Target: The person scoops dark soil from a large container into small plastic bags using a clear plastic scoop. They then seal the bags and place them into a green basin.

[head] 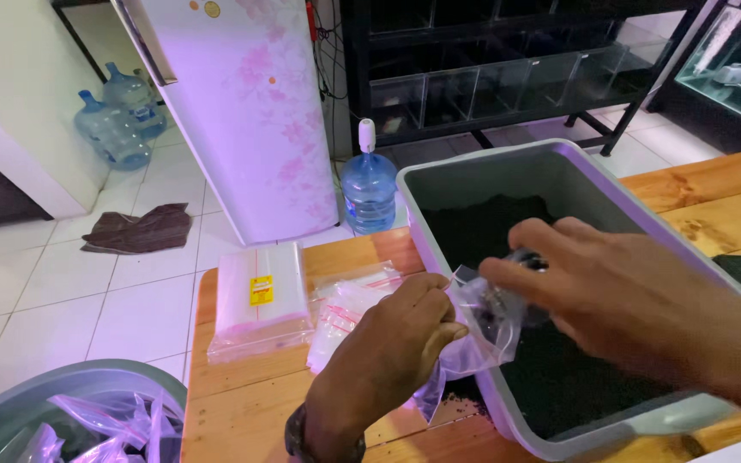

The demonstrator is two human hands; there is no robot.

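Note:
My left hand [396, 339] pinches the rim of a small clear plastic bag [473, 321], holding it at the near wall of a grey tub [439, 171] filled with dark soil [559, 369]. My right hand [611, 287] reaches over the tub and grips a small clear cup [521, 261], tipped at the bag's mouth. Dark grains show inside the bag. A few crumbs of soil lie on the wooden table [250, 403] beside the tub.
A stack of clear bags [259, 296] and loose clear bags [345, 313] lie on the table's left. A grey bin [70, 416] with filled bags sits bottom left. A pink fridge [246, 111], water jugs [369, 184] and a cloth [139, 230] stand on the tiled floor.

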